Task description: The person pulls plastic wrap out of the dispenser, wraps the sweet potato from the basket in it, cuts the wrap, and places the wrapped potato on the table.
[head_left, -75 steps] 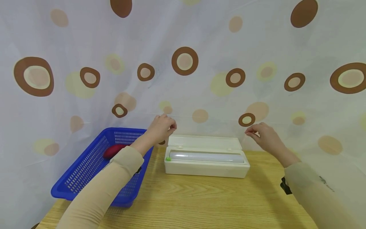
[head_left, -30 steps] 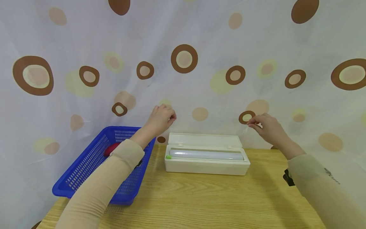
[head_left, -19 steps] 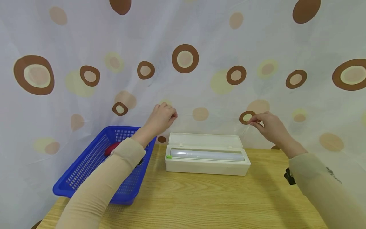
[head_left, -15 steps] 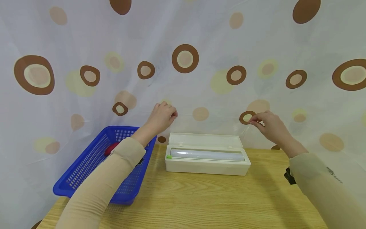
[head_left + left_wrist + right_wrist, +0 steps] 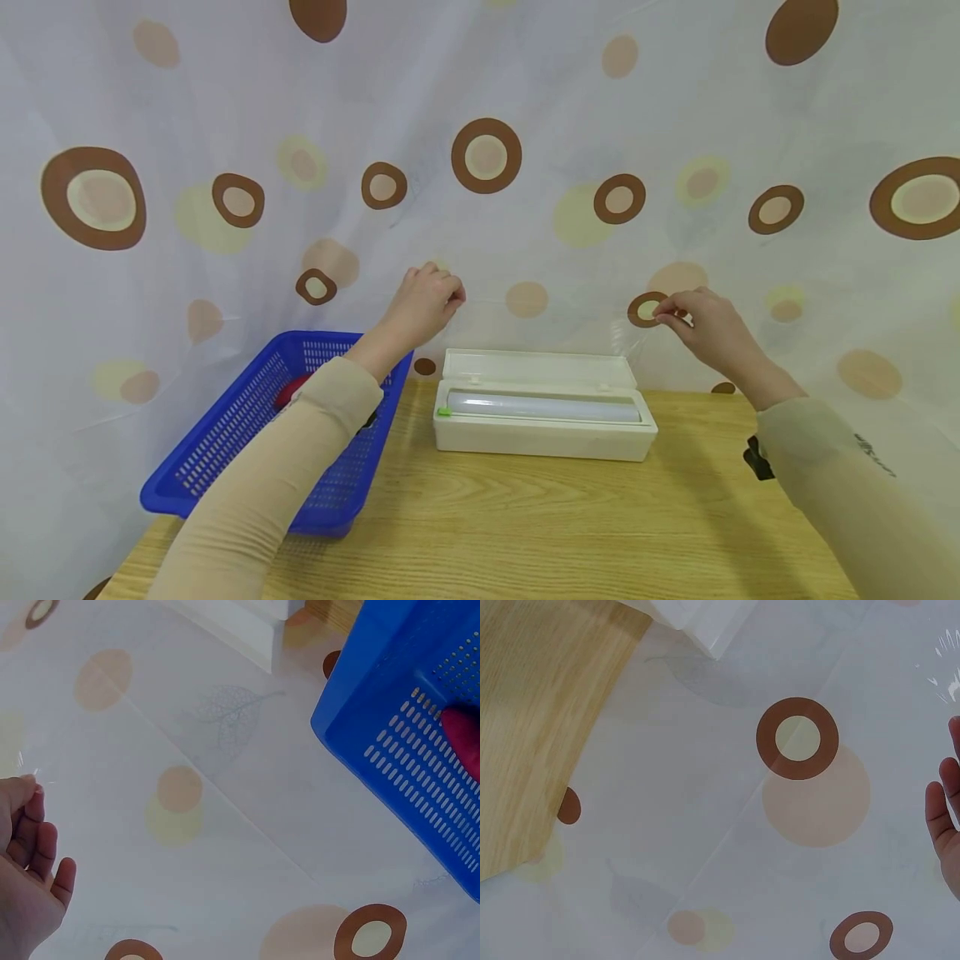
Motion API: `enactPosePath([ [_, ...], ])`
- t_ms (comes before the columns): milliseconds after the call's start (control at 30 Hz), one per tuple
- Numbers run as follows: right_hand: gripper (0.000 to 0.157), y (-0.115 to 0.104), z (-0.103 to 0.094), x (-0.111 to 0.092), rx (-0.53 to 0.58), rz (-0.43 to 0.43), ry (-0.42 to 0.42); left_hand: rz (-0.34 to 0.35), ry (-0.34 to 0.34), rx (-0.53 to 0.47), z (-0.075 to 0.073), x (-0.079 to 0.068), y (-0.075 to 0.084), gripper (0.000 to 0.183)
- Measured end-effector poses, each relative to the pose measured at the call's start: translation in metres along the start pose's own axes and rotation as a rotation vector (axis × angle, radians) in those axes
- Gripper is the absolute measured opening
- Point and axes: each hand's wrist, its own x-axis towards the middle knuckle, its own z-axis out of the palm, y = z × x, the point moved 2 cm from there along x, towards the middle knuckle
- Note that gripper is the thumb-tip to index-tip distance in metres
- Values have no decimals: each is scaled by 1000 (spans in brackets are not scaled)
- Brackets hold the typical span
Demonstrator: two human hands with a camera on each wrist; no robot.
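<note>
A sheet of clear cling film (image 5: 624, 337) is stretched between my two raised hands, showing mostly as faint glints and creases. My left hand (image 5: 422, 304) pinches its left edge between thumb and forefinger; the left wrist view shows the other fingers of that hand (image 5: 34, 855) loosely curled. On the other side, my right hand (image 5: 701, 325) pinches the film at its right corner. Creased film (image 5: 946, 679) also shines above the fingers at the edge of the right wrist view. Below the hands lies a white cling film dispenser box (image 5: 543, 437), lid up, with the film roll (image 5: 543, 407) inside.
A blue plastic basket (image 5: 161, 492) stands on the left of the wooden table (image 5: 540, 517), partly behind my left forearm. Inside it lies a dark red object (image 5: 466, 739). A small green slider (image 5: 444, 412) sits at the box's left front. Behind hangs a patterned sheet (image 5: 525, 242).
Both hands have risen a little above the box, the right one also shifting slightly to the right. Over the last half second they have stayed almost still, still pinching the film.
</note>
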Motion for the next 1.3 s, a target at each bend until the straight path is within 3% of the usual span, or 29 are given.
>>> enactPosePath([
  [1300, 5, -3, -5, 3, -10, -10, 22, 31, 39, 17, -5, 3, 0, 6],
])
